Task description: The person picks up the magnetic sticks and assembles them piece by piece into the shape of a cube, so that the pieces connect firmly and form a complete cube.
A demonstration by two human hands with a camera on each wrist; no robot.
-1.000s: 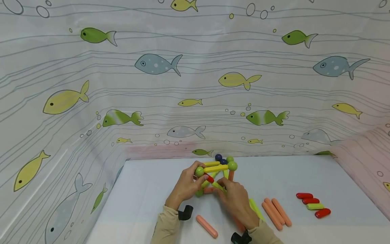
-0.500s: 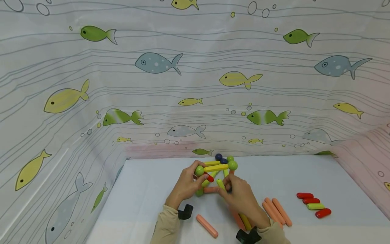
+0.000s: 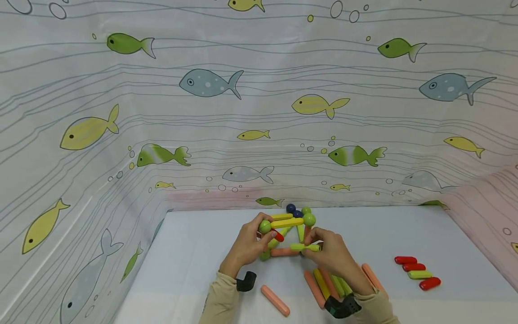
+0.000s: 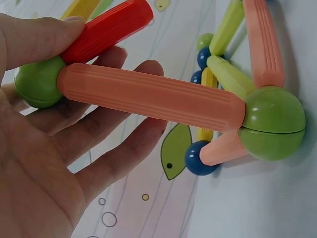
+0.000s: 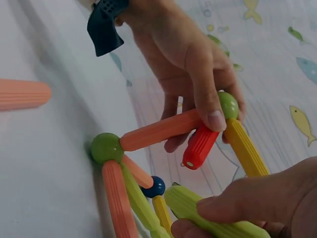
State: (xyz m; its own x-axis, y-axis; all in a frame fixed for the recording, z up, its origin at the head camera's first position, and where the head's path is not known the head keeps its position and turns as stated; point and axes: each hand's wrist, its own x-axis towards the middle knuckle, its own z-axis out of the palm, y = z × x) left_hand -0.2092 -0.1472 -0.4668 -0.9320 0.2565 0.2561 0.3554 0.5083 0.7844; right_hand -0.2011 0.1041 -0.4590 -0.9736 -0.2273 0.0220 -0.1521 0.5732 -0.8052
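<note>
A frame of magnetic rods and balls stands on the white table. At its near upper corner my left hand [image 3: 247,243] pinches a short red magnetic rod [image 4: 111,32] beside a green ball [image 4: 42,82], the thumb lying over where they meet. From that ball run a salmon rod [image 4: 153,96], down to a lower green ball [image 4: 275,124], and a yellow rod [image 3: 286,223]. My right hand [image 3: 333,254] pinches a yellow-green magnetic rod [image 5: 185,201] between thumb and fingers, apart from the red rod's free end. Part of the yellow-green rod is hidden by the thumb.
Under my right forearm lie salmon, yellow and yellow-green rods [image 3: 314,289]. One salmon rod [image 3: 275,300] rests alone near the front. Several short red and yellow-green rods [image 3: 419,274] lie at the right. Dark blue balls [image 3: 291,208] sit at the frame's back. A fish-patterned sheet [image 3: 259,112] surrounds the table.
My right hand has drawn right, away from the red rod, taking the yellow-green rod and turning it to lie level. More table rods show beneath the forearm. My left hand has stayed put.
</note>
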